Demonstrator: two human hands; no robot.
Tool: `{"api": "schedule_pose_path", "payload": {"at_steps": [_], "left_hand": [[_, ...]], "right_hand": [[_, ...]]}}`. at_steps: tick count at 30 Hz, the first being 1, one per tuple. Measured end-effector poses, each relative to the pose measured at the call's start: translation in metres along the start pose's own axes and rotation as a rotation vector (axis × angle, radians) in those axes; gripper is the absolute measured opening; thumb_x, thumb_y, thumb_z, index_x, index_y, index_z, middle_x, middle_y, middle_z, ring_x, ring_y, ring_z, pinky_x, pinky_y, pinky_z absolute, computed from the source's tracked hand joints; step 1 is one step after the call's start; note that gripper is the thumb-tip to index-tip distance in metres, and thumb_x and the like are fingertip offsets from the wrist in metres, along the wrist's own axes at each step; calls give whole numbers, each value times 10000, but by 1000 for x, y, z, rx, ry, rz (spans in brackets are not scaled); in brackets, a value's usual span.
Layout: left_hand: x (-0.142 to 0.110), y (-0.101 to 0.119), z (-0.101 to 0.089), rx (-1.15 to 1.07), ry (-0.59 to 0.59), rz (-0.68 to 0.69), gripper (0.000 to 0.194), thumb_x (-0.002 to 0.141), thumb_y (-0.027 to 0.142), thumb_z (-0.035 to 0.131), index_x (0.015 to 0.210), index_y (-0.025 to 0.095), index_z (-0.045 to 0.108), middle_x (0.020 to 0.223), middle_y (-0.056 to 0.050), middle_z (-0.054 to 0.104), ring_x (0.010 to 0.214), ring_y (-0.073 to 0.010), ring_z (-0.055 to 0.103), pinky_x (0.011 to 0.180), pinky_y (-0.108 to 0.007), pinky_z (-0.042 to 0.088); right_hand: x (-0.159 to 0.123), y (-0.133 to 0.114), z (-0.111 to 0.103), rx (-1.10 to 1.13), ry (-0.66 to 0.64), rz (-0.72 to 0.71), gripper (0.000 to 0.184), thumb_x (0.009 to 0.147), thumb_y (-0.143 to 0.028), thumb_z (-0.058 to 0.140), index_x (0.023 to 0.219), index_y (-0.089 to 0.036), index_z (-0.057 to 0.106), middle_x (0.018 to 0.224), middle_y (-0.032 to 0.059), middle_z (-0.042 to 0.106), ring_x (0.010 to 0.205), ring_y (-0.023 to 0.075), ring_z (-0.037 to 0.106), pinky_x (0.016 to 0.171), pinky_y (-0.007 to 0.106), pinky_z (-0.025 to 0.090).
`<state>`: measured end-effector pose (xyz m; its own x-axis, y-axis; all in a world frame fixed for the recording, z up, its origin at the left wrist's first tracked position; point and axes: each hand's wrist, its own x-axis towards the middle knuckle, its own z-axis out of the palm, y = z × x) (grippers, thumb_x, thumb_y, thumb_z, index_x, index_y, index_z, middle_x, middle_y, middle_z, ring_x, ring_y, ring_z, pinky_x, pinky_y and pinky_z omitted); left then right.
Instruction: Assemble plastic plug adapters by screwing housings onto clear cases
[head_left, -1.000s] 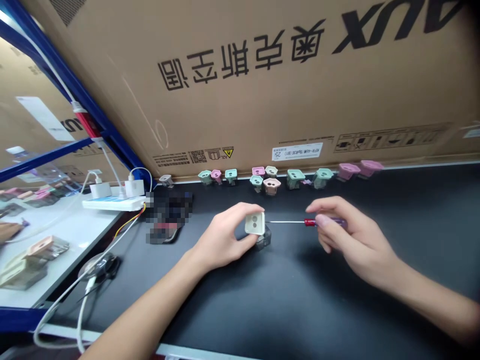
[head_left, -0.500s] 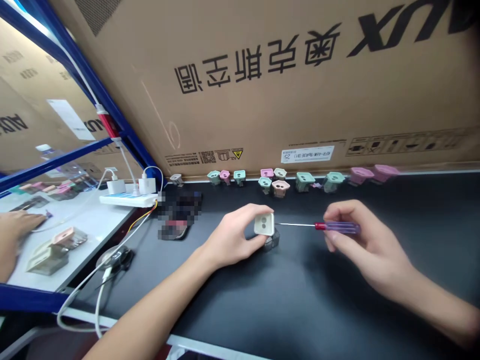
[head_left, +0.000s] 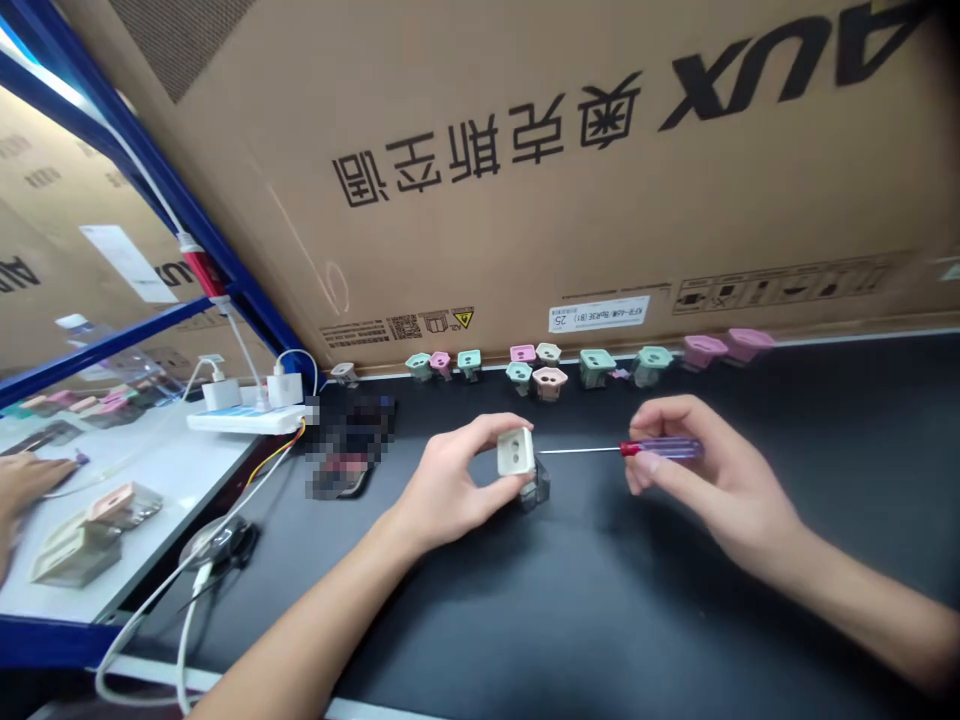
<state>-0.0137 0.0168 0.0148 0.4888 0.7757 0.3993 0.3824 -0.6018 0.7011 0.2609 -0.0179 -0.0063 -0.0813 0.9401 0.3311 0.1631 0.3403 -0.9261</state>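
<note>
My left hand (head_left: 454, 485) grips a small cream socket piece with two round holes (head_left: 516, 452), held on a clear plastic base (head_left: 536, 487) on the black table top (head_left: 570, 600). My right hand (head_left: 697, 470) pinches the purple-handled screwdriver (head_left: 660, 449). Its thin metal shaft runs left and its tip meets the side of the cream piece.
A row of green, pink and cream socket pieces (head_left: 551, 365) lines the foot of a big cardboard box (head_left: 525, 160). To the left lie a blurred-out object (head_left: 346, 445), a white power strip with chargers (head_left: 244, 415), cables and a round black item (head_left: 217, 545). Another person's hand (head_left: 22, 485) rests on the white bench.
Both hands hold the same grip on the cream piece and the screwdriver. The view has shifted a little. The other person's hand came into sight at the left.
</note>
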Motion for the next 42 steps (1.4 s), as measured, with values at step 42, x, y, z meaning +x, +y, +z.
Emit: {"api": "schedule_pose_path", "payload": {"at_steps": [42], "left_hand": [[5, -1, -15, 181, -61, 179, 381, 910, 176, 655, 1289, 201, 622, 1285, -93, 667, 1188, -198, 628, 1053, -328, 499]], "right_hand": [[-4, 0, 2, -56, -29, 96, 271, 1005, -479, 565, 1188, -281, 541, 637, -51, 497, 541, 129, 482, 527, 257, 441]]}}
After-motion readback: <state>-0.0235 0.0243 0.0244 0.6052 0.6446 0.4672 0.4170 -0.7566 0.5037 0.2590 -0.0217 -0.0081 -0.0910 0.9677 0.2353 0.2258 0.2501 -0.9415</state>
